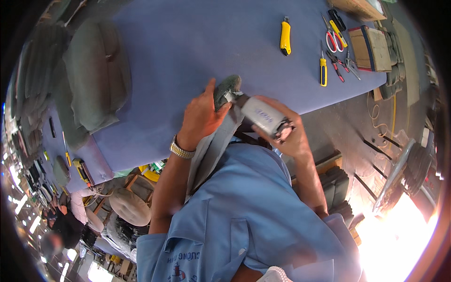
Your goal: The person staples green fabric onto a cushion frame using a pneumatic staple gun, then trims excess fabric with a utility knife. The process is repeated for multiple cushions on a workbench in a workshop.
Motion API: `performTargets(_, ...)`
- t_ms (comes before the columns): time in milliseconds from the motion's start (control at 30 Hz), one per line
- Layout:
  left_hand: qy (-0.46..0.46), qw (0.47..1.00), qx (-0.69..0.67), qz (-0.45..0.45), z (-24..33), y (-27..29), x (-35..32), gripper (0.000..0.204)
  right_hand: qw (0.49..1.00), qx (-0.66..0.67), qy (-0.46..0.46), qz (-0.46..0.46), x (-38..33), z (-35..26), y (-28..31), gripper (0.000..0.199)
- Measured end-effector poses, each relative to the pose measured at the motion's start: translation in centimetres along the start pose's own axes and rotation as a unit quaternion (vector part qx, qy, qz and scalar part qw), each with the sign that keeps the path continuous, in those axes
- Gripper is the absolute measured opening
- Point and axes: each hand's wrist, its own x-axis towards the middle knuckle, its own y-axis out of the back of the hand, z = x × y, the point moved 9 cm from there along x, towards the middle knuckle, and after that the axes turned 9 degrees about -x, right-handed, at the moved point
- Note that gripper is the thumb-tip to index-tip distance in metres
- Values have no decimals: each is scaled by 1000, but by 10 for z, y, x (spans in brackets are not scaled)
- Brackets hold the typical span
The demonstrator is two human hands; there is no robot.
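My left hand (203, 116), with a watch at the wrist, grips a grey-green fabric-covered piece (229, 87) near the table's front edge. From this piece a long grey strip (213, 143) hangs down against my shirt. My right hand (292, 134) is wrapped round a white cylindrical tool (264, 115) with a dark narrow end. That end points at the fabric piece, close to my left fingertips. The tool looks slightly blurred, and I cannot tell whether its tip touches the fabric.
On the blue table (197, 42) lie a yellow utility knife (285, 37), red-handled scissors (334, 41), a yellow screwdriver (323, 70) and pliers (336, 66). A cardboard box (373, 49) stands at the right. Grey-green cushions (96, 75) are stacked at the left. Another person (66, 225) is at lower left.
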Motion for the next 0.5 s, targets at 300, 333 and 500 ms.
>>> performTargets(300,27,999,28,-5,10,0,-3,69,961,-223,-101,127,19,116,41,74)
performTargets(333,23,999,32,-12,11,-1,-3,69,959,-232,-88,133,18,130,35,70)
performTargets(500,59,997,45,-20,21,-4,-10,68,989,-63,-49,123,34,92,12,43)
